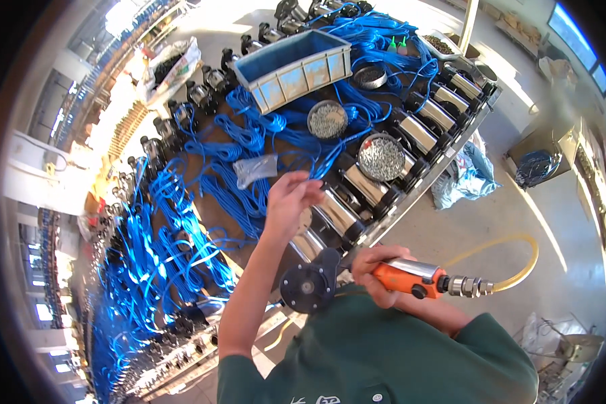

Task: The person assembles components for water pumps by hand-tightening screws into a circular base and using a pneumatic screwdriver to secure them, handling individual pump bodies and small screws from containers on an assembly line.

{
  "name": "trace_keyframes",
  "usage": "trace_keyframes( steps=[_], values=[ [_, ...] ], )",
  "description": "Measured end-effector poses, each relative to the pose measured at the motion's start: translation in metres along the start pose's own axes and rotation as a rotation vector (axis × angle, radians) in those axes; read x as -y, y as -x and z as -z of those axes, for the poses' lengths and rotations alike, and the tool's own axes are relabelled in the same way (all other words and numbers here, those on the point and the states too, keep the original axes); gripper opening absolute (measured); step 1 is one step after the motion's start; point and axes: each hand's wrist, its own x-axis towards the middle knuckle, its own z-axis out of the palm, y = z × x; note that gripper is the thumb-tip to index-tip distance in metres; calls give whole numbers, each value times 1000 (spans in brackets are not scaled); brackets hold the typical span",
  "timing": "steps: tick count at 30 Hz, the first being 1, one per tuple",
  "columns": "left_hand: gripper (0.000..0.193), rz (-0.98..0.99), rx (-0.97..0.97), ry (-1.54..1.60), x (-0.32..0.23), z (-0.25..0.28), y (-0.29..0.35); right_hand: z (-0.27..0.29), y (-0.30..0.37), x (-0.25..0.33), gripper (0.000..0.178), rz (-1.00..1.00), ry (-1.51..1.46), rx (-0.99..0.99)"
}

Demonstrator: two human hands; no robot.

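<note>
- Right hand [377,275]: fingers wrapped firmly round an orange air tool [411,279], gripping it near its front end.
- Left hand [289,203]: raised over the table, fingers bent and drawn together beside some blue cable [246,131]; from where I stand, cannot tell whether anything is pinched between them.
- Air tool position: in front of the person's chest, roughly level, nose toward the person's left. Metal fittings [468,286] at its rear end; a yellow hose [536,256] loops away from them.
- Black round part [308,288], small fasteners around its face: just beyond the tool's nose, against the near side of the table. Contact between the two not clear to me.
- Beyond the left hand: silver cylinders [337,214] with black ends, in a row along the table's right edge.
- Two round bowls of small shiny pieces: one bowl [382,157] by the cylinders, the second bowl [327,120] farther in among the cables.
- Clear plastic bag [256,170] lying on the coils, left of the left hand.
- Grey-blue bin [296,84] at the far part of the table.
- Floor, right of the table: crumpled light-blue bag [466,176]; farther right, a box [545,158] with dark coils inside.
</note>
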Motion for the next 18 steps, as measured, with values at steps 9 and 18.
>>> trace_keyframes(
  steps=[9, 18],
  values=[
    [62, -326, -16, -1419, 38, 50, -143, 39, -10, 44, 32, 147, 172, -310],
    [95, 155, 111, -1859, 61, 65, -15, 35, -15, 34, 34, 25, 48, -406]
  ],
)
